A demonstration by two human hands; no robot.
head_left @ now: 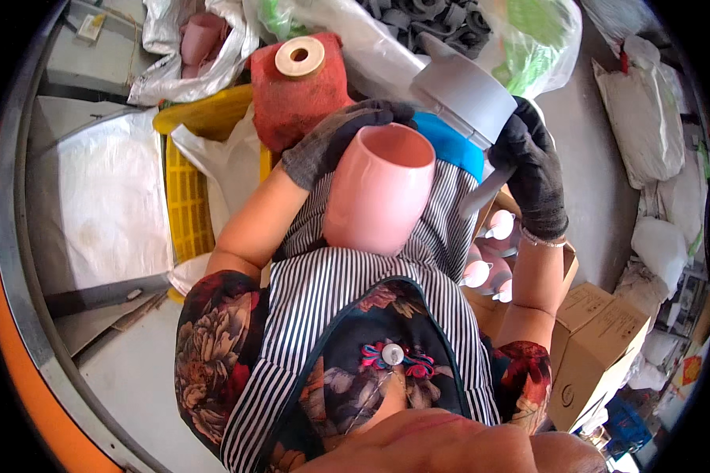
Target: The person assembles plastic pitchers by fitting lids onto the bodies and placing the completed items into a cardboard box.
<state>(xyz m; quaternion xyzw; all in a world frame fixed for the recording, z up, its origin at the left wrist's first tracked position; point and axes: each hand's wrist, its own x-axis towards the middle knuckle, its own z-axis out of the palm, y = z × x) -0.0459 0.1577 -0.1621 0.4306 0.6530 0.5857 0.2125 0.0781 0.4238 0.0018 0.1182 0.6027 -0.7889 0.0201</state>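
A glossy pink cup point(380, 189), tilted with its open mouth away from me, rests over my striped apron. My left hand point(347, 134), in a dark grey glove, is closed on the cup's far left side, some fingers hidden behind the rim. My right hand point(532, 165), gloved too, grips a light grey plastic ring with a handle point(465, 91) just beyond and to the right of the cup. A grey strip hangs below that hand, seemingly the handle. Past my left hand stands a red cloth-covered block point(300, 106) topped by a pale wooden disc with a hole point(300, 57).
A yellow crate point(189, 197) stands at the left beside a white-covered surface point(106, 189). Plastic bags at the back hold dark grey curved parts point(442, 24) and pink cups point(203, 38). At my right are white-topped pink items point(499, 225) in a carton, another cardboard box point(596, 339) and white sacks point(643, 118).
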